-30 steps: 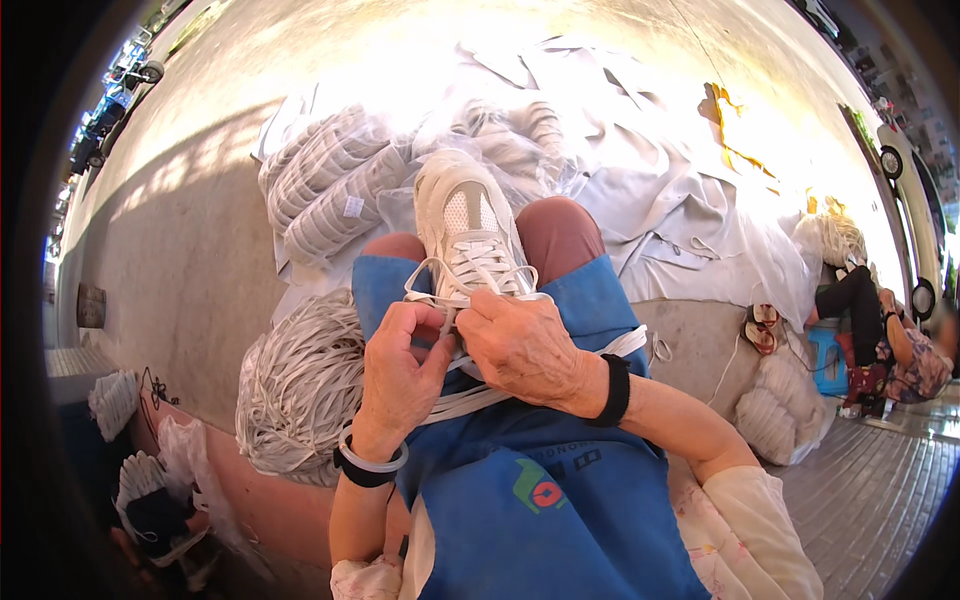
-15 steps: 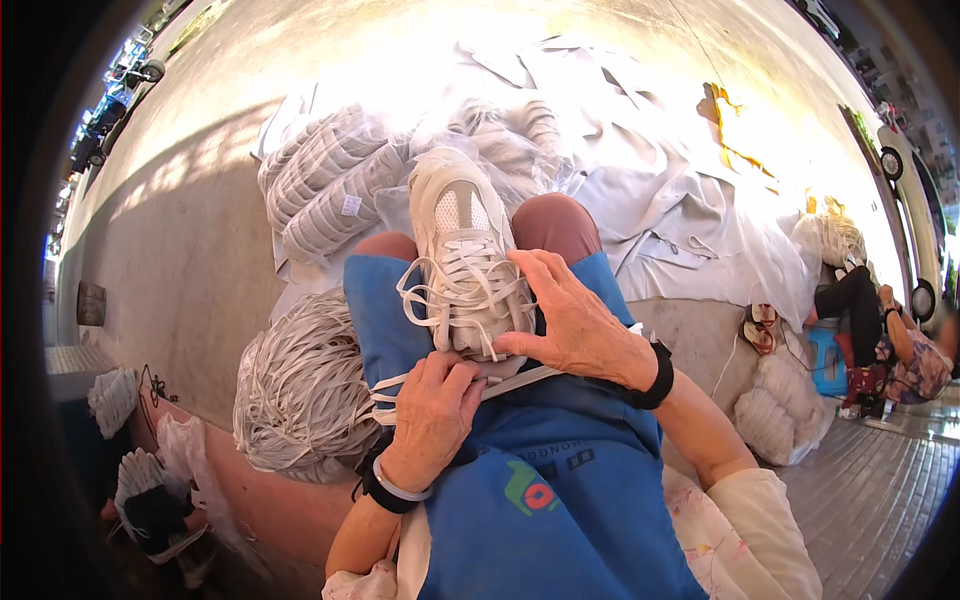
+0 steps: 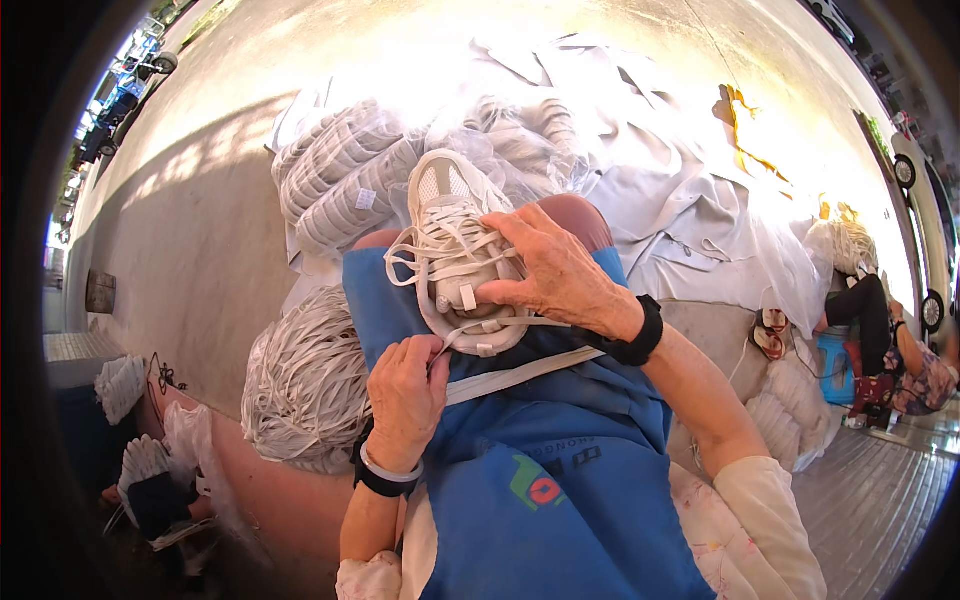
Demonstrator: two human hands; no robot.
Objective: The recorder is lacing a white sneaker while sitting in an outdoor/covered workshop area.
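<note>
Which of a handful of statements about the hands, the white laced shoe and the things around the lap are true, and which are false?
1. The right hand rests on top of the white laced sports shoe. True.
2. The left hand pinches a flat white lace below the shoe's heel. True.
3. The shoe lies on a red apron. False: the apron over the lap is blue.
4. The heap of loose white laces lies to the person's right. False: it lies to their left.
5. Both wrists are bare. False: each wears a black band.
</note>
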